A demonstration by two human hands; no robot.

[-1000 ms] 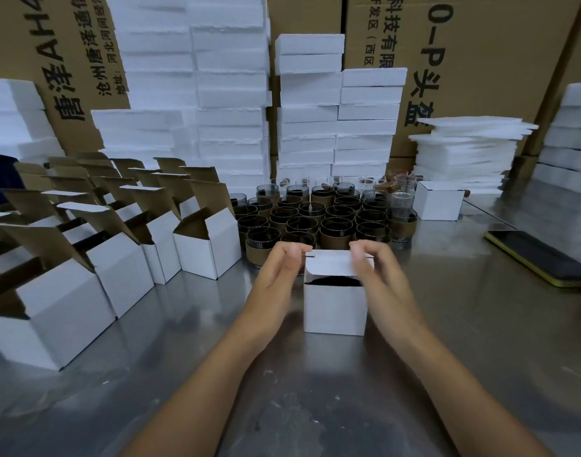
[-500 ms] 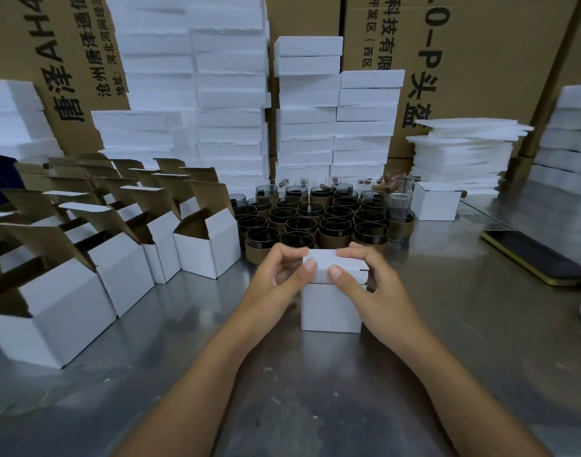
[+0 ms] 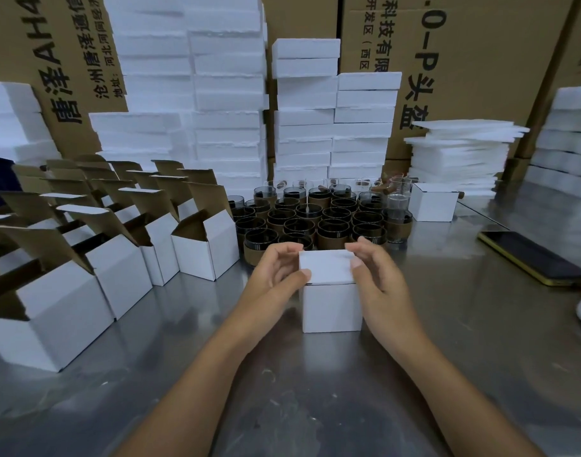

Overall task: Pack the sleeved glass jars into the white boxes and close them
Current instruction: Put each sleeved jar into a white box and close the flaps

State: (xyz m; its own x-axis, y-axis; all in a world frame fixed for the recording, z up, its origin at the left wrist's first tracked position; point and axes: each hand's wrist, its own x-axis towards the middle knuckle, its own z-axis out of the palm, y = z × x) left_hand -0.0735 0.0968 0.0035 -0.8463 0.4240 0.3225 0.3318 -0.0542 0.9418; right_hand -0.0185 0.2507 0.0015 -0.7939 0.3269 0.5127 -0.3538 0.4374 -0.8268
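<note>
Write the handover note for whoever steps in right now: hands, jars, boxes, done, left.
The left hand and right hand both pinch the lid of the white box. Its lid is folded down; whether the tuck is seated is unclear. Behind it stand the sleeved jars; open boxes wait at left; one closed box sits back right. To do: press this lid home, then pack the remaining jars.

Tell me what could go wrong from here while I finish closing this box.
1. The left hand and right hand pinch the lid of the white box. A dark seam shows under the lid's front edge, so the flap may not be fully tucked and could spring up.
2. The sleeved jars stand close behind the hands, so pushing forward may knock the front row.
</note>
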